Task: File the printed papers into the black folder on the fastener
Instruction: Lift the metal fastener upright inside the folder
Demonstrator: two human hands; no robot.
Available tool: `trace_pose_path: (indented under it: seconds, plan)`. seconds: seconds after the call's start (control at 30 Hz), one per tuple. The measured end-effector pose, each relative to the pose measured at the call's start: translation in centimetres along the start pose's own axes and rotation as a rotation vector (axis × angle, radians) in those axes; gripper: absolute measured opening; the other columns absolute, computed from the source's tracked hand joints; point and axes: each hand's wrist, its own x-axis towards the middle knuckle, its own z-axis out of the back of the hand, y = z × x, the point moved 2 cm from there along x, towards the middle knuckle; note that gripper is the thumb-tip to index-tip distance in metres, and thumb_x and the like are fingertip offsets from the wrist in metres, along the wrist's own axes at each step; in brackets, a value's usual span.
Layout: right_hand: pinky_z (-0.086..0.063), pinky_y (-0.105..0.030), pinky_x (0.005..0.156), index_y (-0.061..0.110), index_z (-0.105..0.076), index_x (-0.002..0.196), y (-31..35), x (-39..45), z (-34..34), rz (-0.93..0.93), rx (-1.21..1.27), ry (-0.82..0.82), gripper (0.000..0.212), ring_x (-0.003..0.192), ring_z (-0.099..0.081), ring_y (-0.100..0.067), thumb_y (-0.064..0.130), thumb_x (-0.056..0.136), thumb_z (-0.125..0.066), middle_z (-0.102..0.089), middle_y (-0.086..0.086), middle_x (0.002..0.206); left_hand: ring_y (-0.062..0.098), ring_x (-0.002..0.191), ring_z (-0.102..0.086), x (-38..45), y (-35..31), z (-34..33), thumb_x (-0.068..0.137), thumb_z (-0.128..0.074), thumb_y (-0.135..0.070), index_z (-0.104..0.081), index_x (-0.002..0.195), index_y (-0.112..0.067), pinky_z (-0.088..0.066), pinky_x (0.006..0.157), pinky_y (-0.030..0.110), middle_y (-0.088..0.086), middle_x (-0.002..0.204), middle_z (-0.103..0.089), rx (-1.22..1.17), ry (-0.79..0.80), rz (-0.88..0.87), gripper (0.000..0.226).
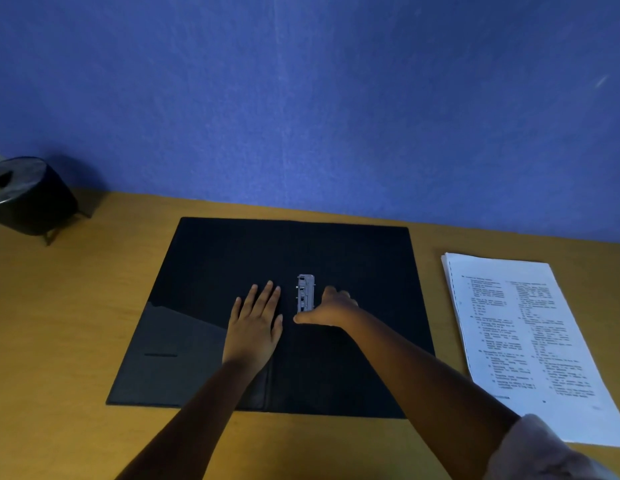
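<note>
The black folder (353,258) lies open and flat on the wooden desk. Its silver metal fastener (305,289) sits near the spine in the middle. My left hand (254,323) rests flat, fingers spread, on the left cover just left of the fastener. My right hand (331,308) lies on the right cover beside the fastener, fingers curled at its right edge and thumb stretched toward its lower end. Whether it grips the fastener I cannot tell. A stack of printed papers (530,341) lies to the right of the folder, untouched.
A dark round container on thin legs (28,195) stands at the desk's back left. A blue wall (301,98) runs along the far edge of the wooden desk (76,323). A light sleeve (543,452) shows at lower right.
</note>
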Motion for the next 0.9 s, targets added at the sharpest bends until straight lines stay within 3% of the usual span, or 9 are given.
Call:
trace_pose_path:
  seconds: [0.2, 0.3, 0.37, 0.43, 0.53, 0.6, 0.67, 0.77, 0.9]
  plan:
    - [-0.035, -0.052, 0.106, 0.020, -0.021, 0.142, 0.1, 0.1, -0.3, 0.011, -0.023, -0.029, 0.101, 0.134, -0.033, -0.034, 0.060, 0.064, -0.069, -0.027, -0.013, 0.149, 0.026, 0.139, -0.031, 0.0, 0.1, 0.0, 0.090, -0.019, -0.041, -0.034, 0.141, -0.019, -0.027, 0.112, 0.048, 0.003, 0.149, -0.038, 0.002, -0.005, -0.002, 0.058]
    - [-0.035, -0.052, 0.108, 0.018, -0.017, 0.145, 0.0, 0.0, 0.0, 0.027, -0.029, -0.011, 0.109, 0.137, -0.030, -0.034, 0.065, 0.062, -0.070, -0.023, -0.013, 0.152, 0.025, 0.140, -0.029, 0.0, 0.2, -0.2, 0.090, -0.019, -0.041, -0.032, 0.142, -0.019, -0.025, 0.113, 0.047, 0.002, 0.150, -0.037, 0.011, -0.010, -0.001, 0.058]
    - [-0.040, -0.045, 0.103, 0.015, -0.018, 0.146, -0.1, -0.2, 0.8, 0.048, -0.003, 0.063, 0.110, 0.135, -0.033, -0.031, 0.068, 0.063, -0.067, -0.024, -0.013, 0.153, 0.025, 0.140, -0.030, 0.0, 0.1, -0.2, 0.090, -0.019, -0.041, -0.033, 0.141, -0.019, -0.025, 0.112, 0.046, 0.002, 0.149, -0.038, 0.016, -0.013, -0.003, 0.057]
    - [-0.045, -0.036, 0.088, 0.015, -0.027, 0.143, -0.1, -0.8, 1.8, 0.056, 0.085, 0.163, 0.103, 0.120, -0.048, -0.021, 0.073, 0.066, -0.061, -0.040, -0.008, 0.145, 0.026, 0.140, -0.030, -0.1, 0.1, -0.1, 0.090, -0.019, -0.041, -0.033, 0.141, -0.019, -0.025, 0.112, 0.046, 0.002, 0.149, -0.038, 0.013, -0.012, -0.005, 0.058]
    - [-0.037, -0.046, 0.101, 0.021, -0.046, 0.133, -0.1, -1.7, 3.3, 0.109, 0.355, 0.408, 0.082, 0.105, -0.056, -0.016, 0.078, 0.075, -0.039, -0.054, -0.003, 0.136, 0.025, 0.142, -0.025, 0.0, 0.0, -0.1, 0.089, -0.015, -0.042, -0.029, 0.143, -0.020, -0.022, 0.114, 0.046, 0.001, 0.152, -0.033, 0.007, -0.003, -0.009, 0.060]
    - [-0.035, -0.051, 0.099, 0.022, -0.048, 0.131, 0.2, -2.1, 4.0, 0.228, 0.450, 0.519, 0.078, 0.107, -0.058, -0.016, 0.076, 0.081, -0.023, -0.056, -0.003, 0.132, 0.025, 0.142, -0.025, 0.0, -0.1, 0.0, 0.089, -0.015, -0.042, -0.030, 0.142, -0.019, -0.023, 0.114, 0.047, 0.001, 0.152, -0.034, 0.002, -0.006, -0.008, 0.060]
    - [-0.038, -0.051, 0.098, 0.023, -0.046, 0.134, 0.8, -2.6, 4.7, 0.315, 0.512, 0.450, 0.070, 0.109, -0.058, -0.019, 0.068, 0.088, -0.020, -0.056, -0.005, 0.132, 0.026, 0.140, -0.029, 0.0, -0.1, 0.2, 0.089, -0.017, -0.041, -0.034, 0.141, -0.019, -0.025, 0.113, 0.048, 0.002, 0.150, -0.037, -0.004, -0.015, -0.006, 0.059]
    - [-0.039, -0.050, 0.103, 0.025, -0.038, 0.139, 1.8, -2.5, 5.3, 0.384, 0.517, 0.223, 0.053, 0.120, -0.054, -0.023, 0.053, 0.096, -0.026, -0.046, -0.005, 0.144, 0.025, 0.140, -0.030, -0.1, -0.2, 0.3, 0.089, -0.018, -0.041, -0.034, 0.141, -0.019, -0.026, 0.113, 0.048, 0.002, 0.149, -0.038, -0.002, -0.019, -0.005, 0.059]
    - [-0.035, -0.039, 0.105, 0.020, -0.033, 0.143, 2.5, -1.6, 5.1, 0.465, 0.439, 0.055, 0.043, 0.133, -0.042, -0.023, 0.029, 0.101, -0.034, -0.034, -0.006, 0.152, 0.027, 0.137, -0.035, -0.1, -0.3, 0.4, 0.089, -0.022, -0.039, -0.038, 0.139, -0.018, -0.029, 0.111, 0.049, 0.003, 0.147, -0.043, -0.007, -0.017, -0.006, 0.057]
